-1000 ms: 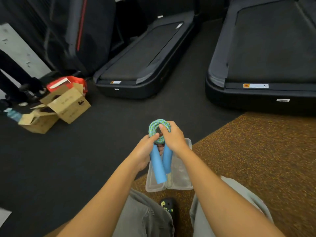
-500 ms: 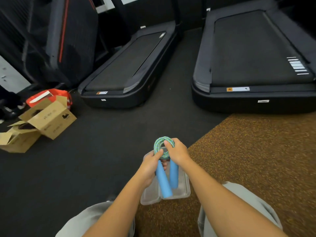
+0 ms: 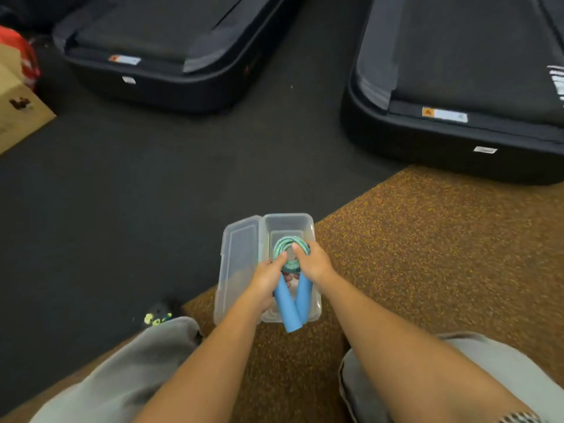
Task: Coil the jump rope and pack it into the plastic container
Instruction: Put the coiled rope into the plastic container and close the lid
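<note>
The jump rope (image 3: 290, 248) is wound into a small green-blue coil, with its two blue foam handles pointing toward me. My left hand (image 3: 268, 279) and my right hand (image 3: 314, 264) both grip it where coil and handles meet. The coil sits inside the clear plastic container (image 3: 288, 221), which stands on the floor with its hinged lid (image 3: 241, 254) lying open to the left. One handle tip sticks out over the container's near rim.
The container rests at the edge of a brown speckled mat (image 3: 412, 254) beside dark flooring. Two black treadmills (image 3: 171, 65) (image 3: 457, 96) lie ahead. A cardboard box (image 3: 15, 111) is at far left. My knees and a shoe (image 3: 157, 315) are below.
Both hands have lowered the coiled rope from above the container down into it. The camera has tilted down and closer to the floor.
</note>
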`<action>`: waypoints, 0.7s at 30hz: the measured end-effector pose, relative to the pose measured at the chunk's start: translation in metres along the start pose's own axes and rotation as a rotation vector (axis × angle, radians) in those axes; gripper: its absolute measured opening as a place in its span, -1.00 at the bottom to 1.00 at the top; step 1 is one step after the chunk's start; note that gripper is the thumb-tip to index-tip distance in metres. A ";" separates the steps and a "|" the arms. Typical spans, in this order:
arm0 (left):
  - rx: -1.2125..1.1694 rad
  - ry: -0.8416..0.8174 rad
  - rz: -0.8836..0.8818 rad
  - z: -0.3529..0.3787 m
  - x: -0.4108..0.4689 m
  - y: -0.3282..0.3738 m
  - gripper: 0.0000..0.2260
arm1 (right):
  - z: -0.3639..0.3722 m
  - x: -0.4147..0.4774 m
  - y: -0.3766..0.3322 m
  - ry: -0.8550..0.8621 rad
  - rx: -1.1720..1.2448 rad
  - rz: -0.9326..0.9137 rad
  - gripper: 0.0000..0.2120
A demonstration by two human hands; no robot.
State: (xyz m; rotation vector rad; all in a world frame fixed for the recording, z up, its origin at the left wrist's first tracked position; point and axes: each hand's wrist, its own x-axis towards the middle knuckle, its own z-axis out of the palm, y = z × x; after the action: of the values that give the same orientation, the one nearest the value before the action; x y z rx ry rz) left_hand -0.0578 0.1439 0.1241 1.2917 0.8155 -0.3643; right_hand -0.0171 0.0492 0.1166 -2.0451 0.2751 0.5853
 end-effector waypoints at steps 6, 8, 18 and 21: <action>0.060 0.030 -0.139 -0.015 0.063 -0.041 -0.81 | 0.034 0.044 0.037 -0.094 -0.033 0.132 -0.63; 0.037 0.028 -0.187 -0.015 0.081 -0.050 -0.78 | 0.040 0.058 0.044 -0.119 -0.044 0.157 -0.64; 0.108 0.108 -0.172 0.007 0.140 -0.062 -0.86 | 0.062 0.123 0.059 -0.146 0.006 0.219 -0.64; 0.190 0.165 -0.157 0.003 0.158 -0.075 -0.77 | 0.076 0.132 0.070 -0.166 -0.038 0.203 -0.68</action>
State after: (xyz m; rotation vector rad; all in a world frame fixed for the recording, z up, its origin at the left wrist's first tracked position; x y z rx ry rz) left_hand 0.0002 0.1515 -0.0405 1.4525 1.0456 -0.4736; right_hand 0.0453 0.0831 -0.0350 -2.0038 0.3779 0.8859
